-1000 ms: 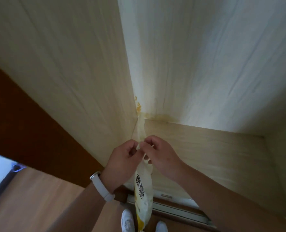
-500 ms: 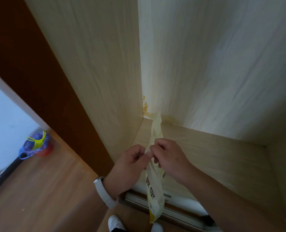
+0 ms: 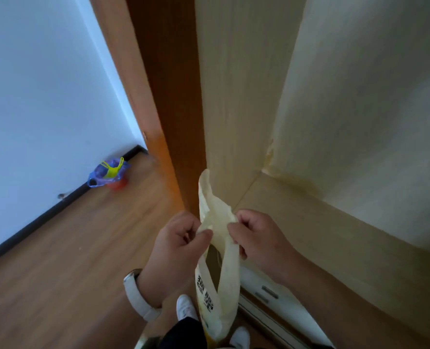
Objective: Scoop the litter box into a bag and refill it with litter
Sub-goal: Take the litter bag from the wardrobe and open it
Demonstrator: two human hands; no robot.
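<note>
A thin cream plastic bag (image 3: 215, 293) with dark print and a yellow bottom hangs in front of me, its handles pointing up. My left hand (image 3: 178, 248), a white band on its wrist, pinches the left side of the bag's top. My right hand (image 3: 256, 238) pinches the right side, and a gap shows between the two layers of the bag below my fingers. No litter box or litter is in view.
A pale wood cabinet (image 3: 334, 222) fills the right, its brown side panel (image 3: 168, 96) ahead. A blue bag with yellow ties (image 3: 108, 172) sits on the wooden floor (image 3: 70, 248) by the white wall (image 3: 32, 84). My white shoes (image 3: 186, 307) are below.
The view has swung left, bringing the white wall, floor and blue bag into sight. My hands have drawn slightly apart, and the bag's top has spread open between them.
</note>
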